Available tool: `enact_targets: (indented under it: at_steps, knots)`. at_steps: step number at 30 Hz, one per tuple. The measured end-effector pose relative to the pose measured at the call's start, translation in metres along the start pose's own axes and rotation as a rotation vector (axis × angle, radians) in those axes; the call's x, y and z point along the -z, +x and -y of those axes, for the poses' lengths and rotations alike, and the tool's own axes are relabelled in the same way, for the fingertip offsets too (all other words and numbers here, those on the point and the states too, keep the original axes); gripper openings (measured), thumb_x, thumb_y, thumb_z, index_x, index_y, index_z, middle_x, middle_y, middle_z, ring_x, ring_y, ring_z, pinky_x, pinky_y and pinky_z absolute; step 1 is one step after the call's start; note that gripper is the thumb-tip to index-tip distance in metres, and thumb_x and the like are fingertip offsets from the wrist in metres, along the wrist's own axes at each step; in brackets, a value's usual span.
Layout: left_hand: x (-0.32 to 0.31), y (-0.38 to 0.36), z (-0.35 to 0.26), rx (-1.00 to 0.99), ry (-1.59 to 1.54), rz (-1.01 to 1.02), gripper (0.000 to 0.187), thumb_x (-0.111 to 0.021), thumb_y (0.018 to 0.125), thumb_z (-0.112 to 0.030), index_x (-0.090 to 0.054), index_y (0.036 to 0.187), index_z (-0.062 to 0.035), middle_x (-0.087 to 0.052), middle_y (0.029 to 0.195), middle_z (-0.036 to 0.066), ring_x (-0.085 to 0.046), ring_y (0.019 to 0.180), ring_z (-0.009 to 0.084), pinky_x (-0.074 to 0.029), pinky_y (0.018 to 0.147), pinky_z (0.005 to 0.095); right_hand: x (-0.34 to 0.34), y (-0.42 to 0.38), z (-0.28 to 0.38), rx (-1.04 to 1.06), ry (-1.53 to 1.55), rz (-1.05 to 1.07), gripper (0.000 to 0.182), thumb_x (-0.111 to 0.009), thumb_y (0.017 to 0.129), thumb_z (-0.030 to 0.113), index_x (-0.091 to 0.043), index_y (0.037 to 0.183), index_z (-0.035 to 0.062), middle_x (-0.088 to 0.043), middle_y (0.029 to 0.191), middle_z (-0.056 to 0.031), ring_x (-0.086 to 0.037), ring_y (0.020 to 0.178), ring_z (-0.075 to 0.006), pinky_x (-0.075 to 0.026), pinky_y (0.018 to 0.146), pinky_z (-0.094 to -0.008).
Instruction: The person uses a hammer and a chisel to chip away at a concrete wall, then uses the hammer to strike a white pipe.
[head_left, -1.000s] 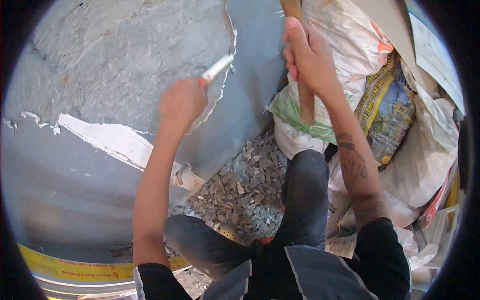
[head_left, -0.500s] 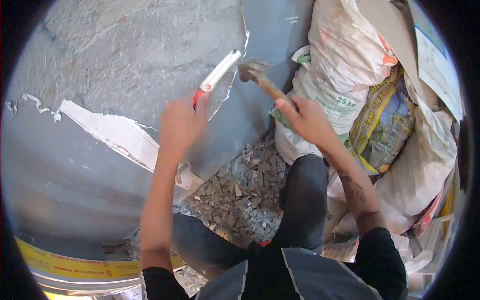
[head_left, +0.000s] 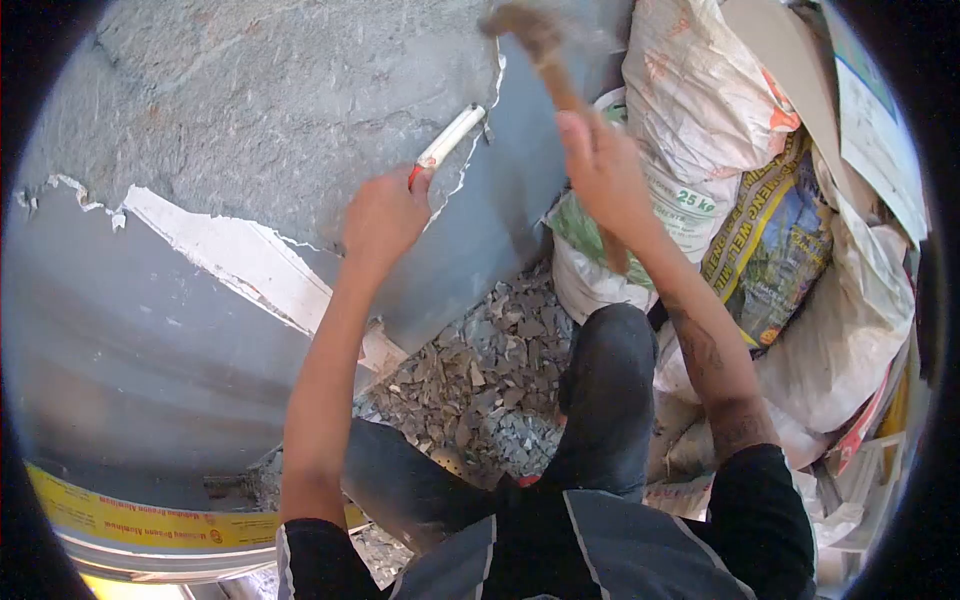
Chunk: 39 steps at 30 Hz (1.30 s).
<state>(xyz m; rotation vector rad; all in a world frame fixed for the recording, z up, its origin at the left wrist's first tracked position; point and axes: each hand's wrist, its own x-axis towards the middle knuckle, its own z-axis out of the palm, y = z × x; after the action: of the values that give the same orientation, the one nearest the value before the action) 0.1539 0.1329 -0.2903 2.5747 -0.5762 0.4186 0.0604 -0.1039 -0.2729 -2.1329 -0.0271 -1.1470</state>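
So from what I can see this is partway done: the big rough gray wall patch (head_left: 250, 110) spanning roughly 10 to 12 o'clock looks stripped, but there's smooth blue-gray wall coating (head_left: 130, 340) out at 8 o'clock and another strip past the ragged edge towards 1, so I'd guess a fair bit is left if all of it has to go. A jagged white strip (head_left: 220, 255) shows at 9 to 10, and gray broken chips (head_left: 480, 380) are piled at 6. The slim white tool with a red section (head_left: 450, 138) sits just shy of 12 o'clock, long axis on a slant, far tip aimed between 1 and 2, right by the flaky edge; can't tell if it's actually touching. Left hand (head_left: 388, 215) is closed snugly round the red end. Right hand (head_left: 612, 180) is wrapped tight on a wooden-handled hammer (head_left: 562, 88), head up towards 12 and kinda blurry, handle leaning to 11. Crumpled white woven sacks (head_left: 700, 90) slump at 2, fwiw.
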Motion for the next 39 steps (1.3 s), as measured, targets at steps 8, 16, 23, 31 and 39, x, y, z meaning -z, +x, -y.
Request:
enact_targets:
  at_steps: [8,16,23,31,39]
  knots:
    - [-0.012,0.003,0.008,-0.034,0.036,-0.043,0.042,-0.05,0.098,-0.043,-0.071,0.101,-0.0077,-0.067,0.077,0.022,-0.066,0.074,0.0427,-0.05,0.066,0.0504,0.034,0.026,0.049,0.071,-0.253,0.128,0.054,-0.048,0.099,0.05,-0.064,0.09,-0.0013,-0.065,0.077,-0.0271,-0.065,0.074,-0.0473,-0.05,0.065,-0.0539]
    - [-0.003,0.0,0.004,-0.008,0.066,-0.017,0.039,-0.051,0.098,-0.041,-0.071,0.099,-0.0072,-0.068,0.081,0.023,-0.066,0.078,0.0431,-0.051,0.069,0.0512,-0.005,0.009,-0.019,0.073,-0.315,0.192,0.06,-0.051,0.097,0.053,-0.064,0.079,-0.0019,-0.063,0.073,-0.0264,-0.065,0.073,-0.0464,-0.05,0.065,-0.0524]
    - [-0.015,0.004,0.019,-0.013,0.077,-0.028,0.041,-0.05,0.098,-0.043,-0.072,0.1,-0.0082,-0.067,0.076,0.022,-0.065,0.072,0.0427,-0.05,0.065,0.05,0.034,0.018,0.049,-0.013,-0.131,0.088,0.059,-0.053,0.097,0.052,-0.064,0.079,-0.0031,-0.062,0.069,-0.0247,-0.063,0.066,-0.0435,-0.049,0.06,-0.0481]
    - [-0.011,-0.001,0.017,-0.043,0.064,-0.02,0.035,-0.054,0.097,-0.04,-0.07,0.098,-0.009,-0.069,0.08,0.021,-0.067,0.076,0.0431,-0.052,0.068,0.0525,-0.008,0.011,-0.013,0.058,-0.392,0.382,0.058,-0.053,0.097,0.052,-0.065,0.08,-0.0024,-0.063,0.069,-0.0236,-0.063,0.066,-0.0425,-0.049,0.062,-0.0465]
    - [-0.008,0.001,0.015,0.003,0.047,-0.003,0.037,-0.054,0.096,-0.041,-0.07,0.096,-0.0072,-0.069,0.08,0.021,-0.067,0.079,0.0423,-0.052,0.068,0.0521,0.001,0.021,0.03,0.012,-0.108,-0.025,0.063,-0.049,0.097,0.055,-0.066,0.083,-0.0032,-0.063,0.071,-0.0256,-0.064,0.069,-0.0459,-0.05,0.064,-0.0507]
